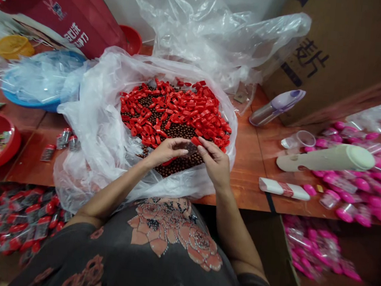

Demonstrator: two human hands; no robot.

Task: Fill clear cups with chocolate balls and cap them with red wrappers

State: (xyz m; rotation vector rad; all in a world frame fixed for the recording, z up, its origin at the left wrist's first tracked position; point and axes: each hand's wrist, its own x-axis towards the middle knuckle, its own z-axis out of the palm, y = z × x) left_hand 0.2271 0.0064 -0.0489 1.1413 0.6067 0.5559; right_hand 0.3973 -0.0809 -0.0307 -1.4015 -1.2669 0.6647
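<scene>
Although the left hand (166, 152) hides most of it, something small and translucent (188, 149) shows between the hands, too blurred to name. Left hand curled narrowly, its hold unclear. Right hand (213, 163) pinches a red plastic piece (196, 141) at the fingertips. Both hands sit just above a heap of red plastic pieces (176, 110) and brown beads (179, 160), inside an open clear plastic bag (88, 125) on a reddish wooden table (250, 184). Upper right, a cardboard box (338, 53) runs out of frame. Right, pink-capped bottles (350, 179) lie scattered. Lower left, red-and-clear packets (25, 220) lie below the table edge.
</scene>
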